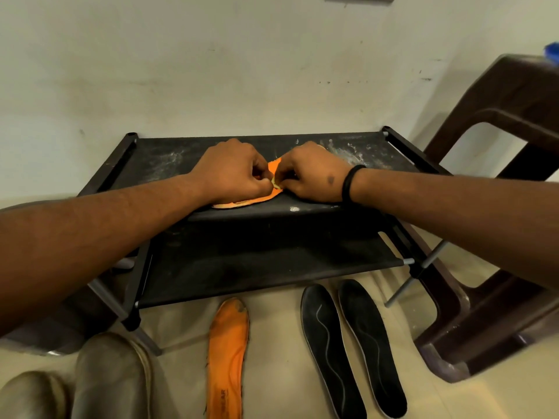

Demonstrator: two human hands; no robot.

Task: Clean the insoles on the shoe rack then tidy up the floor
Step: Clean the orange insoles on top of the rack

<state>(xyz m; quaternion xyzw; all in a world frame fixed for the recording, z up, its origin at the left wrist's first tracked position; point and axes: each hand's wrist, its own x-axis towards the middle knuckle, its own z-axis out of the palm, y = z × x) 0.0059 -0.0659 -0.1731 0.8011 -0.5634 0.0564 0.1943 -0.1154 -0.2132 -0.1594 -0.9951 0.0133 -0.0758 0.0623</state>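
We saw the wall point(211, 71) behind everything, pale and scuffed. Against it stood the rack point(272, 252), two black fabric shelves on a dark frame, the top shelf dusted with white powder near its back right corner. To the right stood a brown plastic stool point(499, 207), with something blue point(552, 54) on its top at the frame's edge. The floor point(278, 358) was beige tile.

On the floor in front of the rack lay two black insoles point(351, 349) side by side, just apart, and left of them an orange insole point(227, 358), worn dark at its toe. Two dull brown rounded shapes point(109, 376) sat at the lower left; we could not tell what they were.

On the top shelf lay a second orange insole point(257, 199), mostly hidden under the hands. Our left hand point(233, 170) and right hand point(314, 173) met over its middle, fingers curled, both pinching a small yellowish scrap point(276, 183) at the insole's surface. A black band point(351, 182) circled the right wrist.
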